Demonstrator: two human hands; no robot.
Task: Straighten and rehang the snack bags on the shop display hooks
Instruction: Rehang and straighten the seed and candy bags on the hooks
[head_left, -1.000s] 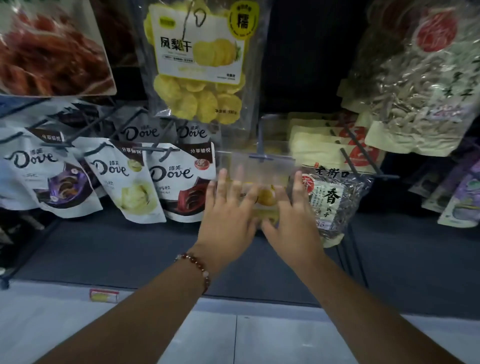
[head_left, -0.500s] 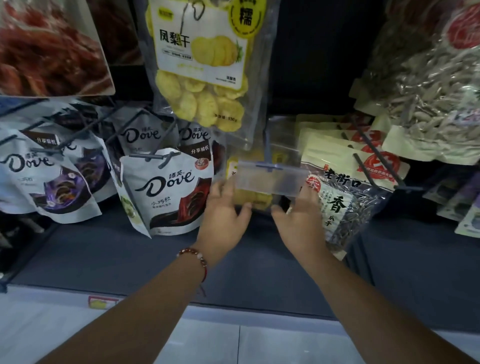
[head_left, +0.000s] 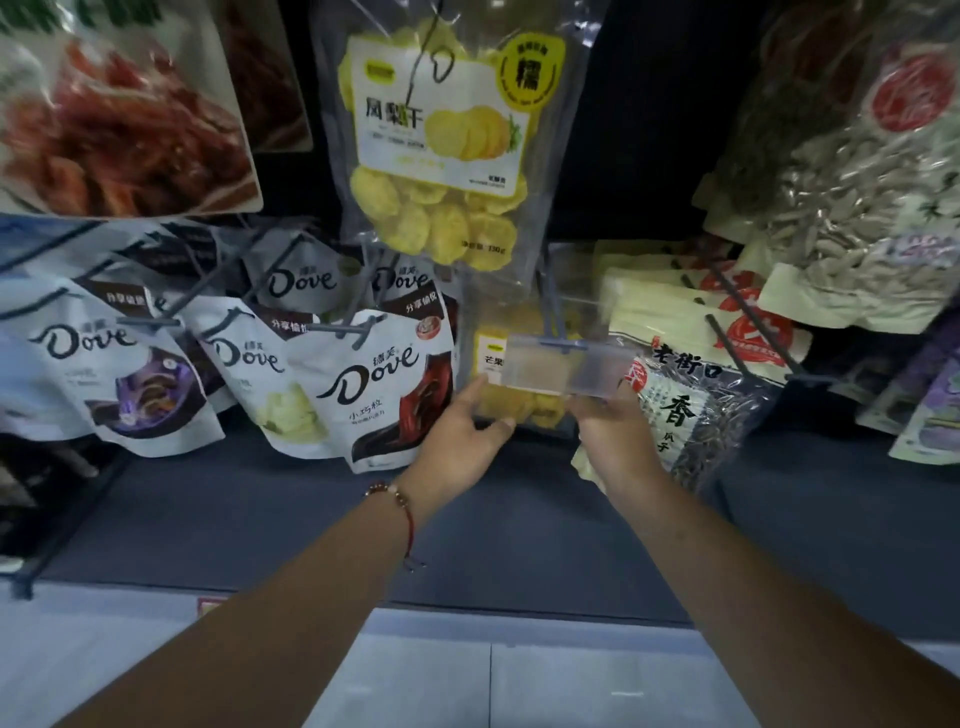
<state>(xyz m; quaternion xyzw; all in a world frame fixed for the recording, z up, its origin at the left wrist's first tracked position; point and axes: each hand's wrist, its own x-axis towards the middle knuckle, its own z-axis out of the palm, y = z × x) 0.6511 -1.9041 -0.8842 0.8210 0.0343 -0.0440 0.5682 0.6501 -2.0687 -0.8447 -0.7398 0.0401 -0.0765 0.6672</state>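
A: Holding the mango bag (head_left: 519, 402)?
B: Yes, left hand (head_left: 457, 447) and right hand (head_left: 610, 434) grip its lower corners, behind the hook's clear price tag (head_left: 561, 364).
A: Then I'd level both sides before threading it.

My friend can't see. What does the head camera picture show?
Two hands, the left hand and the right hand, hold the bottom of a clear bag of yellow dried fruit hanging behind a frosted price tag holder. Dove chocolate bags hang left, sunflower seed bags right.
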